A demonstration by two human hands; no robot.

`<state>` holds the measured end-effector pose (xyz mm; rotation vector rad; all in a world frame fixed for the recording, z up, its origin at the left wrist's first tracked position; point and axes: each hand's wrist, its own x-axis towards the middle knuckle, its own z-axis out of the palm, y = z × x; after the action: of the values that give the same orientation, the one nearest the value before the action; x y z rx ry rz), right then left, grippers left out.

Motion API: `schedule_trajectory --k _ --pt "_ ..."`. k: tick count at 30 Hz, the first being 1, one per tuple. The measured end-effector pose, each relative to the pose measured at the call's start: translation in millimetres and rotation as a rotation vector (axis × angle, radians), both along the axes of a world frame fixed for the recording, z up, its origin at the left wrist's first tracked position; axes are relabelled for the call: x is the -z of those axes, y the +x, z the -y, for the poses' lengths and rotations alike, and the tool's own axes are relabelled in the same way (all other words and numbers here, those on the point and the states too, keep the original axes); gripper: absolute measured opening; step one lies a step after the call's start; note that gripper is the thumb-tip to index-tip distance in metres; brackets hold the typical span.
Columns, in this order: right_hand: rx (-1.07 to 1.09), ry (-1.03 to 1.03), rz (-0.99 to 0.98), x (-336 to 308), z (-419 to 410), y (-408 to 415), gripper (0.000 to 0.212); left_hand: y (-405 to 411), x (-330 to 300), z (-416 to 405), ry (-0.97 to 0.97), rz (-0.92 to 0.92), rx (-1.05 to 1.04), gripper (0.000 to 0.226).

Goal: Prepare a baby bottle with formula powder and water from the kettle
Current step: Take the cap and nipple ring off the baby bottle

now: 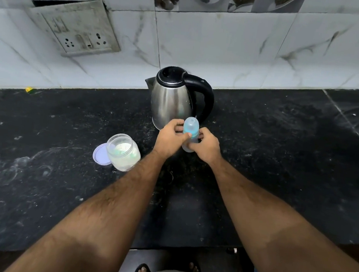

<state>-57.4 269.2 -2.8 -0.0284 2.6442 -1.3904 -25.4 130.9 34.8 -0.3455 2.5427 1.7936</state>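
At the bottom of the frame, two bare forearms are seen reaching up toward the centre, above sandalled feet on the floor. Just above centre, the baby bottle (pixel 190 135) is held upright between both hands, directly in front of the kettle (pixel 174 98). The fingers of the left hand (pixel 170 139) are curled round the blue collar of the bottle, with the thumb laid across it, while the fingers of the right hand (pixel 206 146) are wrapped round the lower body. The clear cap is seen seated on top; whether the collar is being tightened or loosened cannot be told. The bottle's contents are hard to make out, though the body appears pale and possibly empty. At centre left, the formula jar (pixel 123 153) is stood open on the dark table (pixel 35 175), white powder visible inside, with its lid (pixel 101 155) laid touching it on the left. The kettle's lid is closed. A wall socket (pixel 74 27) is set in the upper left tiles. It is judged that the jar has been opened, and that scooping powder and pouring water may be left to do.
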Motion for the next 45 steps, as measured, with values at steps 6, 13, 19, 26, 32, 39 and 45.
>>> schedule_trajectory --k 6,13,19,26,32,39,45 --pt "-0.067 -0.121 0.035 1 -15 30 0.038 11 -7 0 0.082 -0.073 0.101 0.051" --pt "-0.174 -0.463 0.239 -7 -25 72 0.036 26 -11 4 0.268 0.01 0.26 0.036" --pt "-0.209 -0.585 0.305 -14 -32 91 0.041 35 -23 1 0.321 0.065 0.387 0.027" --pt "-0.214 -0.564 0.275 -22 -28 103 0.034 48 -24 4 0.291 -0.019 0.373 0.028" --pt "-0.041 -0.275 0.104 -20 -9 112 0.033 59 -17 3 0.179 -0.11 0.182 0.024" --pt "0.122 -0.18 0.035 -19 11 125 0.035 61 -18 2 0.165 -0.133 0.037 0.032" --pt "0.246 -0.17 0.037 -7 -5 133 0.043 54 -19 1 0.333 -0.178 -0.062 0.034"
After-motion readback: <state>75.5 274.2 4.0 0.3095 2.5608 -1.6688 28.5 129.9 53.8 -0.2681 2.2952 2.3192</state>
